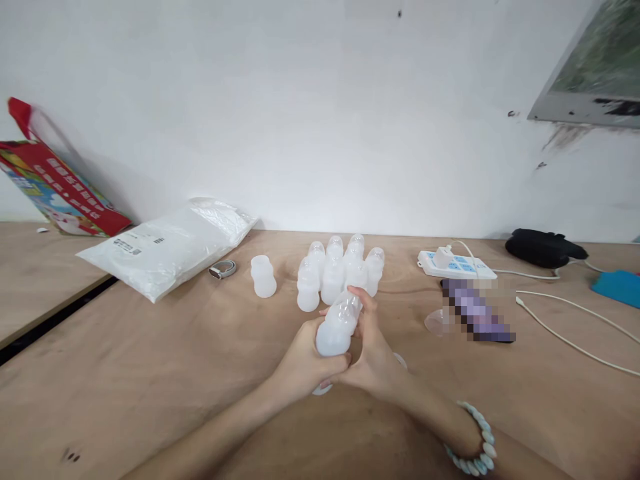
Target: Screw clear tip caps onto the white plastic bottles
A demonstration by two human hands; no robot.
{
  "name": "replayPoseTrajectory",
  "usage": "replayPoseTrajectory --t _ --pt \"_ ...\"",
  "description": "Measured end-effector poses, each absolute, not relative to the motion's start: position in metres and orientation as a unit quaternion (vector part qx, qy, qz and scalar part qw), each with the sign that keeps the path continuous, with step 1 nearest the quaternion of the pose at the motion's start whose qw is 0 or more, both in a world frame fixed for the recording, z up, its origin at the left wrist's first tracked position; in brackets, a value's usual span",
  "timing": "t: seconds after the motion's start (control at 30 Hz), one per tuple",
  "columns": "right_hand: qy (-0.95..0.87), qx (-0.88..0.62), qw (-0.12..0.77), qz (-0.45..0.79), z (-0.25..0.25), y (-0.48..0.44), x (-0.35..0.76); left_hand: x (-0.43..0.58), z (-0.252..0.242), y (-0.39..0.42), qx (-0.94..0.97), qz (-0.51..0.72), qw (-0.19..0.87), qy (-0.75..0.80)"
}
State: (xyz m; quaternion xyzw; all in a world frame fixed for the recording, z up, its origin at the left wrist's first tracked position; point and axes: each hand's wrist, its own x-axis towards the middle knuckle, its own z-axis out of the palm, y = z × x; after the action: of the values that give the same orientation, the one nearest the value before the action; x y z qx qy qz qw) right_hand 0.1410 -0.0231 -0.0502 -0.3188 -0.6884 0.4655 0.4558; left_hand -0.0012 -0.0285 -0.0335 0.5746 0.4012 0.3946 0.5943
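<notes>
Slips and topples are the risk in close quarters

The left hand [303,350] is wrapped around the body of a pale bottle [333,340], while the right hand [373,353] grips it from the other side, a fingertip reaching the clear cap [349,307]. The bottle is tilted, cap leaning away from the person, above the near middle of the table [200,387].

Just behind stands a tight cluster of capped bottles [333,283], upright. A careless forward push could knock the front ones, and since they stand so close, one falling might take others along. The walls look smooth and thin; squeezing too hard could dent the body or make the cap spring off, while a loose grip could let the bottle slide out. Pressing the cap at a slant might leave it seated crookedly.

A loose clear cup [436,323] lies beside the phone [477,313], where a swing of the right forearm could sweep it aside. A pale part [321,390] shows beneath the hands; whether it belongs to the bottle cannot be told. Left of the cluster, an uncapped bottle [263,277] stands alone.
</notes>
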Motion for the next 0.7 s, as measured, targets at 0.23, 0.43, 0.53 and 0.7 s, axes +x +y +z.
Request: replayPoseTrajectory --t 0.23,0.43,0.53,0.7 --pt "-0.702 -0.303 0.508 0.397 -0.057 -0.025 0.139 -0.003 -0.027 -0.030 0.587 0.382 0.583 0.411" --pt "-0.708 -0.318 0.507 0.375 -0.060 -0.024 0.137 -0.005 -0.027 -0.029 0.593 0.373 0.587 0.406" --pt "-0.715 -0.347 0.485 0.366 -0.056 -0.023 0.139 -0.008 -0.031 -0.024 0.598 0.359 0.602 0.390" --pt "-0.774 -0.337 0.429 0.322 -0.042 -0.018 0.149 -0.015 -0.041 -0.021 0.618 0.395 0.571 0.369"
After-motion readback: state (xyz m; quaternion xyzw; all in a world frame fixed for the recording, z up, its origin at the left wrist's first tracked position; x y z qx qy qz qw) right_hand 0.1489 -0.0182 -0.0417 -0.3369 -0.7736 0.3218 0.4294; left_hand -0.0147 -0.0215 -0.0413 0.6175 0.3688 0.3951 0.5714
